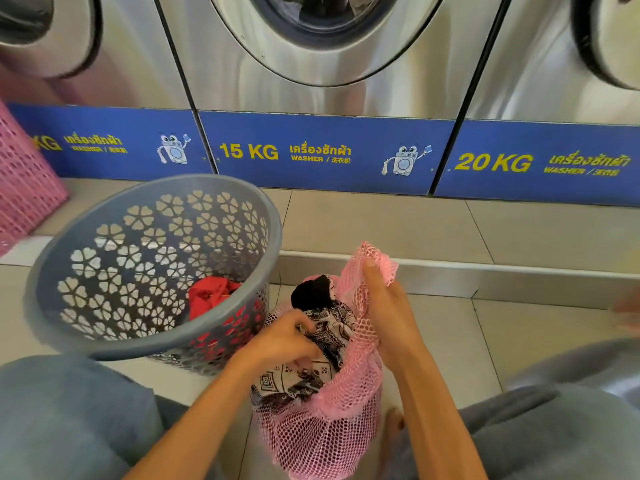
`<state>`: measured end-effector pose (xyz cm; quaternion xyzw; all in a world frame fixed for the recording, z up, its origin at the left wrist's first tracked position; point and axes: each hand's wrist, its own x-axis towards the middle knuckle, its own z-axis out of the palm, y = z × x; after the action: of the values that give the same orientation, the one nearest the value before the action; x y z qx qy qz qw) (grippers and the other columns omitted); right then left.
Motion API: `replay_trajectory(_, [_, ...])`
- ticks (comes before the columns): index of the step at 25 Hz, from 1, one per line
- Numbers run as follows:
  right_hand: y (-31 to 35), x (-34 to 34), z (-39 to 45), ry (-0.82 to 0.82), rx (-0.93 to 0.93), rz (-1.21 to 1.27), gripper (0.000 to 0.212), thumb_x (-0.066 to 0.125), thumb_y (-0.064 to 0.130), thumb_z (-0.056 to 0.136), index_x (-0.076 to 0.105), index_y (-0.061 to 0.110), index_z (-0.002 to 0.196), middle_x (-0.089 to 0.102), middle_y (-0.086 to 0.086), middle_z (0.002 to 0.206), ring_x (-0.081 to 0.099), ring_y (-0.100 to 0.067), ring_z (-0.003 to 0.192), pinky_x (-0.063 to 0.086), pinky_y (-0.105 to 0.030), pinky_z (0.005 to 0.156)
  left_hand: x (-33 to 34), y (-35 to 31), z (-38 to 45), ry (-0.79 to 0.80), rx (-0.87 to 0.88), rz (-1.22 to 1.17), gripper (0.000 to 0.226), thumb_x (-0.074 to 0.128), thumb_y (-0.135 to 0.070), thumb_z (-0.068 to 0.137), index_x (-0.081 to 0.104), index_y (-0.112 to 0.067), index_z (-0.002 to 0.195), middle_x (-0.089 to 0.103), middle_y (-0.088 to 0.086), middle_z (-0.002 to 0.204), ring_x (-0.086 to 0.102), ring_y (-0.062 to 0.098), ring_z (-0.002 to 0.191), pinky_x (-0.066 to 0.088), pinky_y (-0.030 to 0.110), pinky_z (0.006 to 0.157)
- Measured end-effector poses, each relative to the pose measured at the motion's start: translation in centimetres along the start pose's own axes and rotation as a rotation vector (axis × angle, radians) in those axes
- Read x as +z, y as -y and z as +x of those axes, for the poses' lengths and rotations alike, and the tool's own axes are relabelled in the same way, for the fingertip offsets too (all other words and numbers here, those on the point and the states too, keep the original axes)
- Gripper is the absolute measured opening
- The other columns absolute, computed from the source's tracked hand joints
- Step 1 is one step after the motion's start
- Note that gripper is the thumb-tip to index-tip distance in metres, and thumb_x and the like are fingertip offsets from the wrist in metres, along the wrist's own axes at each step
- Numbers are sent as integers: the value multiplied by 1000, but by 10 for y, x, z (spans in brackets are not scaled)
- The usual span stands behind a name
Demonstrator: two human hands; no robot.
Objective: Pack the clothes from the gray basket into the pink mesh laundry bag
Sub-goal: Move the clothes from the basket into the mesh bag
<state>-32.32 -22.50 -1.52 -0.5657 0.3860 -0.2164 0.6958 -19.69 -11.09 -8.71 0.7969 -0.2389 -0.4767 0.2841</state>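
Note:
The pink mesh laundry bag (pixel 332 420) stands on the floor between my knees, its mouth open. My right hand (pixel 388 306) grips the bag's upper rim and holds it up. My left hand (pixel 287 337) is closed on a black-and-white patterned garment (pixel 322 344) that sits in the bag's mouth, with a black piece of cloth (pixel 311 292) above it. The gray basket (pixel 152 268) with flower-shaped holes tilts toward me at the left. A red garment (pixel 211 292) lies at its bottom.
Steel washers (pixel 311 64) with blue 15 KG and 20 KG panels line the back on a tiled step (pixel 381 223). A pink plastic basket (pixel 24 181) stands at the far left. My knees in gray-blue trousers (pixel 69 417) flank the bag.

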Motion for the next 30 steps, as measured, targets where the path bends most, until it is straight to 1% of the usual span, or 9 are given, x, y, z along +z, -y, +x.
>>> replay_trajectory(3, [3,6,-4,18,11,-4,49,43,53,105,54,28,146,67,2,134,63,-19,122,49,-40,105,-12,31,0,-153,-122,330,126,87,-33,55,6,-38,152,27,14,150,33,34,140,40,47,110])
replay_trajectory(5, [4,8,-5,83,-8,-94,38,42,52,105,60,37,135,69,17,114,65,-2,105,50,-23,89,3,47,1,-24,-179,159,142,89,-32,55,-12,-39,154,25,8,157,37,29,139,47,38,103])
replay_trajectory(10, [7,5,-6,206,-102,-493,45,44,60,101,71,24,103,60,16,74,54,-2,67,44,-27,67,8,37,3,-132,-81,144,71,79,-33,65,52,-28,130,66,-10,107,65,9,94,55,23,71])
replay_trajectory(13, [13,-5,-6,159,-235,-675,45,49,49,103,58,19,71,49,8,52,44,-9,48,36,-29,52,6,-4,-9,-195,65,-3,51,76,-28,70,58,-36,117,69,-13,101,66,5,89,53,24,73])
replay_trajectory(18, [27,-12,-11,58,-375,-765,49,54,42,103,43,23,60,45,9,52,41,-6,46,33,-18,46,48,-47,-28,25,174,100,33,46,-15,100,49,-27,130,60,-10,107,60,8,101,51,25,87])
replay_trajectory(20, [26,-10,-12,30,-401,-757,49,55,39,103,40,25,58,44,10,52,41,-4,45,34,-16,47,66,-37,-31,40,201,203,30,33,-21,107,46,-23,134,56,2,128,50,26,131,41,30,106])
replay_trajectory(22, [23,-10,-14,12,-377,-718,46,55,40,103,45,26,60,49,11,52,45,-2,46,34,-16,46,79,-24,-33,38,155,205,36,41,-31,105,50,-12,134,60,5,126,45,30,137,41,26,100])
replay_trajectory(26, [20,-13,-9,-27,-310,-637,35,54,39,103,65,16,80,64,4,63,56,-13,56,41,-28,53,62,3,-18,144,79,367,41,50,-45,98,54,-22,132,63,0,107,60,26,118,49,28,96])
replay_trajectory(30, [7,3,0,-22,-160,-241,14,58,25,103,69,18,98,70,7,81,60,-6,69,46,-26,60,-6,-35,-26,168,134,312,20,60,-25,91,68,-26,109,76,8,99,73,20,85,60,37,80])
